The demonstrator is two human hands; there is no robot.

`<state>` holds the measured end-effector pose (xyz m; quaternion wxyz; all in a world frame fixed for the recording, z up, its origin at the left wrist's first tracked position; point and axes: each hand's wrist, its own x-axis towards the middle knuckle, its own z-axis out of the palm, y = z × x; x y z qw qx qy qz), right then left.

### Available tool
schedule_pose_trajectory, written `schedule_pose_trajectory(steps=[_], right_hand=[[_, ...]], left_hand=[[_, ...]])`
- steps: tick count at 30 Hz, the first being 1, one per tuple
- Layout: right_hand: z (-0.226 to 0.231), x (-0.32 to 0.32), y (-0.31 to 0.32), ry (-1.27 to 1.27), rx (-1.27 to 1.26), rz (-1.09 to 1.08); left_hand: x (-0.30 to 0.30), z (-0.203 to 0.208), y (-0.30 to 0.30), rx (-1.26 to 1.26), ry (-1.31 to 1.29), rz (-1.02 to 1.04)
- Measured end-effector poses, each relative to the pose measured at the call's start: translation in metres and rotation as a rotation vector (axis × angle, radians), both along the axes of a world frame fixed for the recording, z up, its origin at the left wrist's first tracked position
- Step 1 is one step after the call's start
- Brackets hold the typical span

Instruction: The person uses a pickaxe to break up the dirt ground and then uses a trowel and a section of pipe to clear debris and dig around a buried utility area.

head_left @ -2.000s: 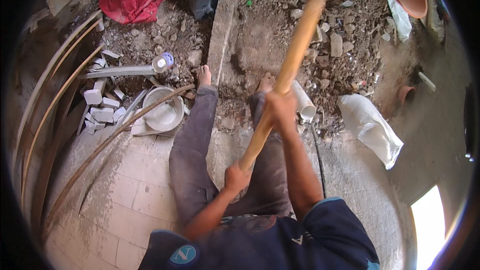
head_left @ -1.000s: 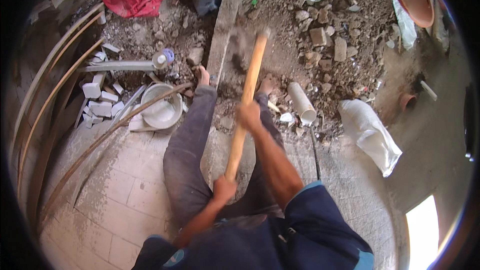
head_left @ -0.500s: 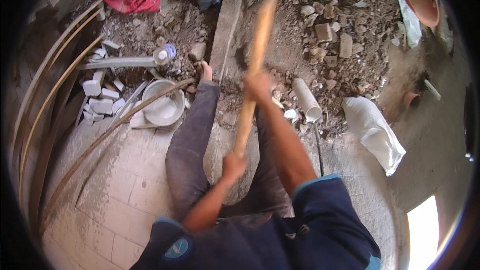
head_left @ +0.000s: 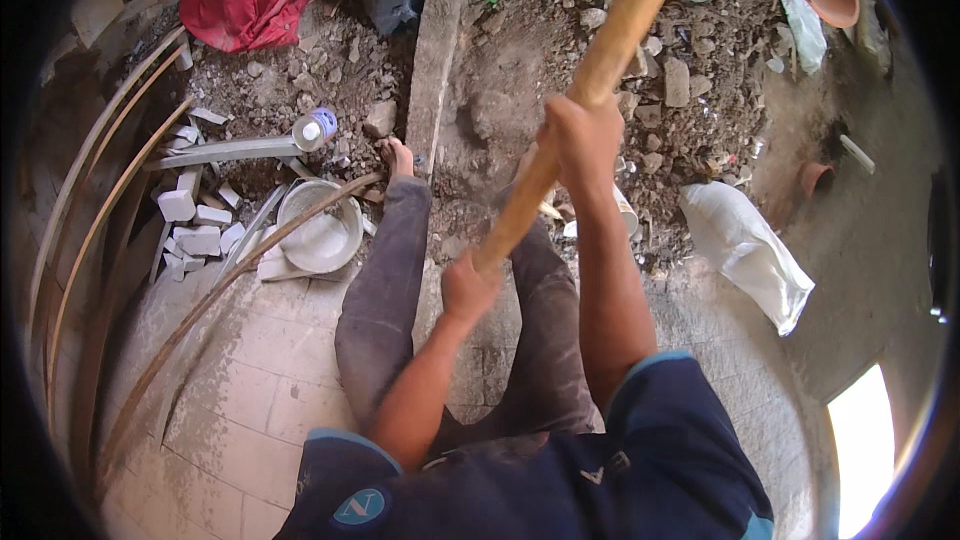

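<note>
A thick wooden tool handle (head_left: 630, 22) runs slantwise across the middle, up to the top edge; its head lies out of view. Near its lower end, my left hand (head_left: 468, 288) is wrapped round it, a little blurred. Farther up, my right hand (head_left: 585, 145) grips the same handle. Below the handle lie loose soil and broken rubble (head_left: 495, 115) between my legs and beyond. A white pipe (head_left: 627, 212) is partly covered by my right forearm.
On the left are a white bucket (head_left: 345, 237), white block pieces (head_left: 198, 240), a bottle (head_left: 312, 130) and curved wooden strips (head_left: 85, 210). A concrete curb (head_left: 432, 65) crosses the soil. Red cloth (head_left: 245, 2) lies at the far left, a white sack (head_left: 745, 250) at right.
The wooden handle has swung up toward the right and closer to me, so its upper end leaves the view. My right hand has risen with it; both hands keep their hold.
</note>
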<state>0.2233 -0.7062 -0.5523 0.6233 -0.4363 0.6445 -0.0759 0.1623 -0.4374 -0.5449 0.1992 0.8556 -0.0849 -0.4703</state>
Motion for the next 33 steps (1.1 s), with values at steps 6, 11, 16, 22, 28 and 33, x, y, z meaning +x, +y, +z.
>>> schedule_pose_trajectory(steps=[6,11,16,22,28,33], right_hand=[[-0.096,-0.052,0.128,0.179,0.253,0.430],[-0.036,-0.091,0.158,0.346,0.209,0.346],[0.034,-0.021,0.021,0.071,0.033,-0.011],[-0.094,-0.004,0.080,0.377,0.152,0.421],[-0.068,-0.101,0.167,0.153,-0.064,0.553],[0.020,-0.048,0.059,0.062,0.177,-0.083]], left_hand=[[-0.046,0.068,0.066,0.392,0.215,0.122],[-0.080,0.101,0.099,0.403,0.230,0.004],[-0.009,0.032,0.018,-0.004,0.030,-0.076],[-0.017,0.002,0.065,0.180,0.044,-0.025],[-0.078,0.104,0.109,0.336,0.124,-0.044],[-0.031,0.055,0.057,0.052,0.040,-0.053]])
